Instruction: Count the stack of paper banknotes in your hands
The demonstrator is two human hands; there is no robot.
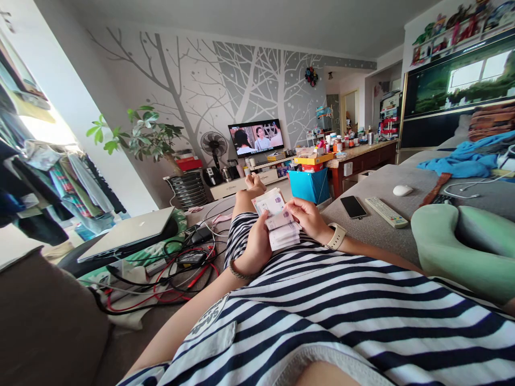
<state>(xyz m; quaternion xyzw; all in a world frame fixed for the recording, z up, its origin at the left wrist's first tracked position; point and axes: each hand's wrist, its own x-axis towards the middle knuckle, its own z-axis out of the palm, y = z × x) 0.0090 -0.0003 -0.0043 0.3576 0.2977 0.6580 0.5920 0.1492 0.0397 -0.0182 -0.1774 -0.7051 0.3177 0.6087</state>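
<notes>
Clothes hang at the far left, and a leafy potted plant stands farther off beyond them. A silver laptop lies tilted on a dark round base, just beside a tangle of black and red cables. Past these, a fan stands by a television showing two people.

The person lies back in a striped shirt, with a bare foot raised in view. The left hand, with a beaded bracelet at the wrist, curls closed around the lower part of a stack of printed papers. The stack sits between both hands above the person's middle. The right hand, with a white watch on the wrist, is half closed and pinches the stack's right edge.

A blue bin stands beyond the hands. Near the front edge of the grey sofa lie a black phone and a white remote, with a white mouse just past them. A green cushion and a blue cloth lie toward the right.
</notes>
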